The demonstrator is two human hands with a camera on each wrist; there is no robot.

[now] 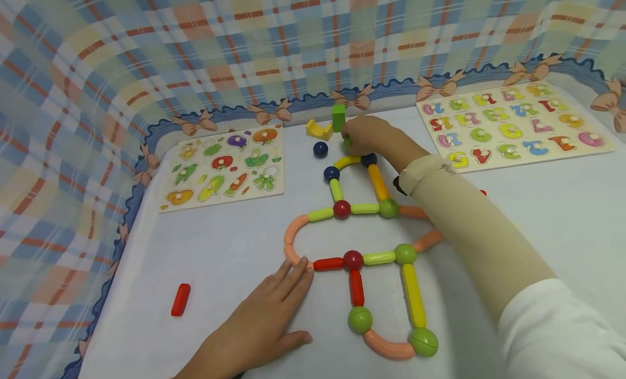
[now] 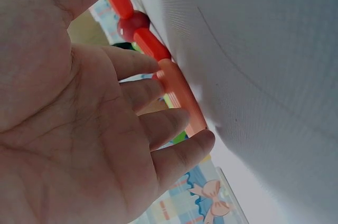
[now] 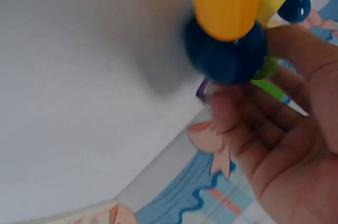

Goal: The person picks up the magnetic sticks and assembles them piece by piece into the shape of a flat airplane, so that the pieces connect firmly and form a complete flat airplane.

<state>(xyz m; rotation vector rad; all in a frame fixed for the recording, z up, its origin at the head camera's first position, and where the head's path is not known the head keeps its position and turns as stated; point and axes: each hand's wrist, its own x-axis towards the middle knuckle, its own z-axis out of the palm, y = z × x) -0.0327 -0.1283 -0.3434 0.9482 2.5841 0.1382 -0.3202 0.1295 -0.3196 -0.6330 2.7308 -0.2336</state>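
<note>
My left hand (image 1: 259, 322) lies flat on the cloth with its fingers straight. Its fingertips are at the salmon curved stick (image 1: 292, 235), close to where that meets a red stick (image 1: 329, 264). At the far end of a figure of sticks and balls, my right hand (image 1: 368, 136) pinches a small green ball (image 1: 347, 144), mostly covered by the fingers. In the right wrist view a dark blue ball (image 3: 227, 52) on an orange stick (image 3: 227, 2) stands in front of that hand. A green block (image 1: 338, 118) stands just beyond the fingers.
A vegetable puzzle board (image 1: 195, 204) lies at the left and a number puzzle board (image 1: 513, 163) at the far right. Near the back are a yellow arch block (image 1: 319, 130) and a loose dark blue ball (image 1: 320, 149). One red stick (image 1: 181, 299) lies apart at the left. Plaid fabric (image 1: 274, 42) rises behind.
</note>
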